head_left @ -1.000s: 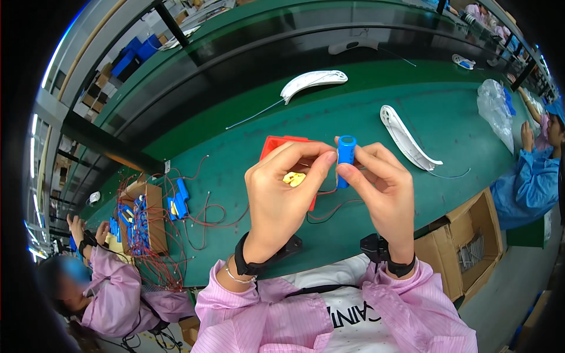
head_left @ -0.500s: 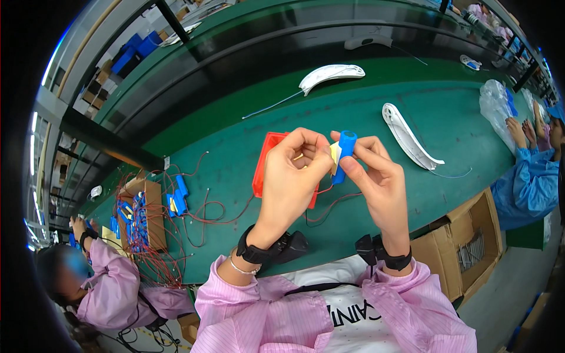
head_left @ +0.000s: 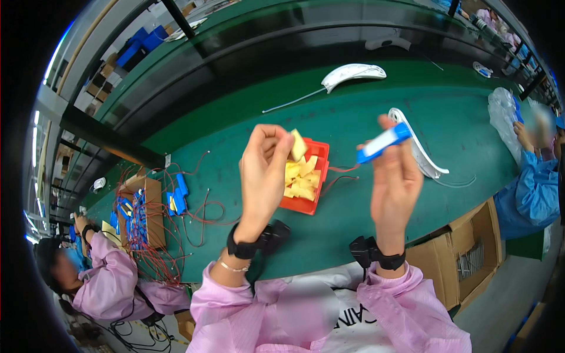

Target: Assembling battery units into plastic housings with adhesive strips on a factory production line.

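Note:
My left hand (head_left: 263,167) pinches a small yellow paper piece (head_left: 298,145) between thumb and fingers. It is above the left side of a red tray (head_left: 323,154), which holds several similar yellow pieces (head_left: 303,183). My right hand (head_left: 394,185), right of the tray, grips a blue battery pack (head_left: 402,133) in its fingers. A white strip (head_left: 380,143) lies along the face of that pack. Red wire (head_left: 344,169) runs between the tray and the right hand; where it joins the pack is hard to make out.
White curved shells (head_left: 356,72) with thin cables lie at the back and behind my right hand. At left, a cardboard box (head_left: 155,212) holds blue batteries and tangled red wires. An open carton (head_left: 435,256) stands at lower right. Co-workers sit on both sides.
My hands have moved apart. The left has drawn the yellow paper away from the battery pack; the right has shifted rightward and tilted the pack, baring its white strip. The tray's contents now show.

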{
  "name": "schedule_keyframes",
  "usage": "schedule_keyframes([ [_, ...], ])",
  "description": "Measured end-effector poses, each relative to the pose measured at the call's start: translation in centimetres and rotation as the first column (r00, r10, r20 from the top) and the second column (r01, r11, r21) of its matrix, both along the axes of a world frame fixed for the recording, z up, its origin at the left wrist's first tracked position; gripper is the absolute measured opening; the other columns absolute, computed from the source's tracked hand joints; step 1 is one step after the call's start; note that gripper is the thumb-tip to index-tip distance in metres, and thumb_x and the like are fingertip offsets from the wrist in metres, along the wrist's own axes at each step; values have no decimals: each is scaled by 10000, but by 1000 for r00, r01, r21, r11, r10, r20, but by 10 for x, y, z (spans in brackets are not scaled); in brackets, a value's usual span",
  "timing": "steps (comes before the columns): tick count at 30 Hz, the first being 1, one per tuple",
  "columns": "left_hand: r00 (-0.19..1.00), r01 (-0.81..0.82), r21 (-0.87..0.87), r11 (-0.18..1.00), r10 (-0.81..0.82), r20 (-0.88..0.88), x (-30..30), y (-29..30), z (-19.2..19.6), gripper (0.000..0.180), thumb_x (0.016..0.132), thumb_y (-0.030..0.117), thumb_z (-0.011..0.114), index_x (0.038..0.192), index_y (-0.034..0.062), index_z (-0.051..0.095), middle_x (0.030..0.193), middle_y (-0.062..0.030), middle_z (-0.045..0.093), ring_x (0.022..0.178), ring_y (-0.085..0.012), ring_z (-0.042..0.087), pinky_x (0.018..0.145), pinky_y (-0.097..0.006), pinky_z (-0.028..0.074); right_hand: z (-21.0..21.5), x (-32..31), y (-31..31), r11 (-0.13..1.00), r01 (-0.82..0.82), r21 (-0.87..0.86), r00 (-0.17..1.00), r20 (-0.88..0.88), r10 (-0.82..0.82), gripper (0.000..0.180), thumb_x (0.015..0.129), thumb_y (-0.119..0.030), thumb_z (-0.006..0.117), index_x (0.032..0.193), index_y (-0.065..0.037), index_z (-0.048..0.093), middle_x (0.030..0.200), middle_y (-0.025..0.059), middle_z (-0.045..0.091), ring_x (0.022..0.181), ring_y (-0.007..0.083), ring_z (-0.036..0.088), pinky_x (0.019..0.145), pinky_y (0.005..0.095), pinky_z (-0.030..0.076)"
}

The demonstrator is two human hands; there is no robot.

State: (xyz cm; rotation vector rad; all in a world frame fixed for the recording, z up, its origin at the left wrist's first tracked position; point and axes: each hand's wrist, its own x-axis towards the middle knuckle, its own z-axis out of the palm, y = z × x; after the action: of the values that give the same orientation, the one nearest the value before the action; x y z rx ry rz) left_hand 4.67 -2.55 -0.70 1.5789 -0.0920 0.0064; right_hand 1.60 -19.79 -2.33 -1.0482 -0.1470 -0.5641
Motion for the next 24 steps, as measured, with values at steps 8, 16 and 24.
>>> schedule_keyframes([
  [8, 851, -184, 900, 396, -394, 347, 78, -16, 15, 248, 899, 167, 538, 822, -33, 663, 811, -218, 638, 832, -378, 592, 750, -442, 465, -17, 44, -82, 979, -94, 180, 992, -70, 108, 335, 994, -149, 491, 1253, 61, 529, 1384, 165, 472, 933, 128, 593, 808, 375, 567],
  [16, 914, 81, 825, 560, -373, 163, 310, -162, -87, 522, 846, 435, 618, 1064, -37, 659, 1048, -267, 650, 1026, -384, 622, 895, -428, 489, -29, 50, -69, 975, -32, 222, 982, -174, 72, 360, 987, -156, 519, 1287, 44, 522, 1285, 98, 549, 892, 88, 562, 803, 372, 563],
  [24, 765, -59, 868, 494, -536, 357, 267, -177, -34, 293, 893, 184, 483, 1152, 47, 475, 894, -223, 671, 843, -402, 654, 734, -491, 499, -31, 60, -77, 985, 87, 149, 986, -158, -63, 357, 976, -107, 527, 1303, 35, 511, 1238, 92, 550, 928, 116, 557, 870, 339, 524],
])
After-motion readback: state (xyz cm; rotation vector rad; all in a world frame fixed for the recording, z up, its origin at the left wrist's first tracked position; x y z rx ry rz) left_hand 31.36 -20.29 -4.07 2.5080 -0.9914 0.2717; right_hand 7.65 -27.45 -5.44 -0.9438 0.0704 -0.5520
